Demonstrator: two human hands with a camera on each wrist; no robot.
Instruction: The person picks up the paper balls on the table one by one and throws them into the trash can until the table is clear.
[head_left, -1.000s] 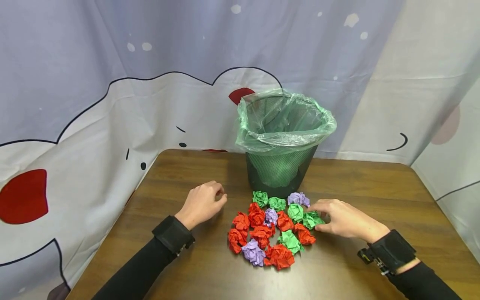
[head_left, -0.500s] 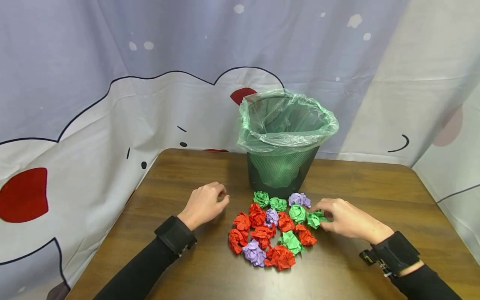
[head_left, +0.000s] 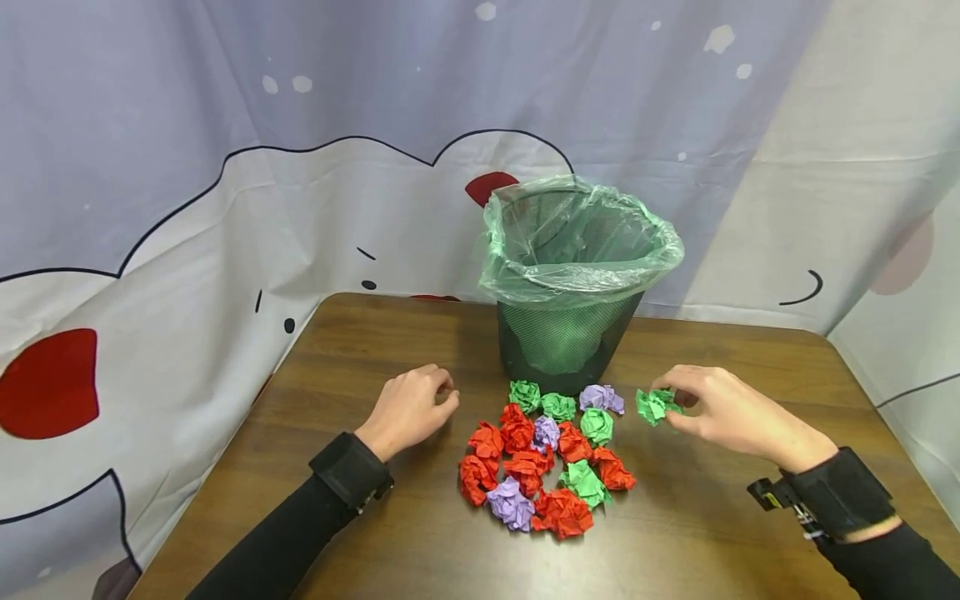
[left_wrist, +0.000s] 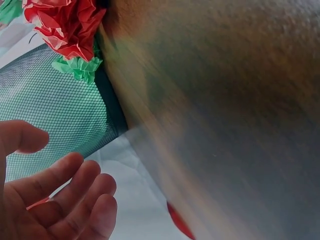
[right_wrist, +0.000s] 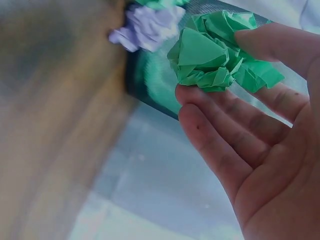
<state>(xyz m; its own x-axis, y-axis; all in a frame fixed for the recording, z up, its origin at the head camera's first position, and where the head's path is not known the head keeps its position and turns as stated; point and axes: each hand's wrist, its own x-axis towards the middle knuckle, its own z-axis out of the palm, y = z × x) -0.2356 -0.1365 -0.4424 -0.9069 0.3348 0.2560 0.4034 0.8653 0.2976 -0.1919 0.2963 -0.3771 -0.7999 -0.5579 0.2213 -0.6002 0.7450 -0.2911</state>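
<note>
Pale patterned curtain (head_left: 337,217) hangs behind a brown wood-grain desk (head_left: 375,337); near the desk's back edge a dark mesh bin (head_left: 551,342) stands upright, a translucent green liner (head_left: 577,283) folded over its rim; just in front of the bin lies a close cluster of paper balls (head_left: 528,471), red, lilac and green; left of that cluster is the left hand (head_left: 408,408), its fingers loosely bent, its thumb apart from them; to the right, the right hand (head_left: 723,417) has its grip clamped on a crumpled green ball (head_left: 654,407), pinched between thumb and fingers, beside the cluster and apart from it.
</note>
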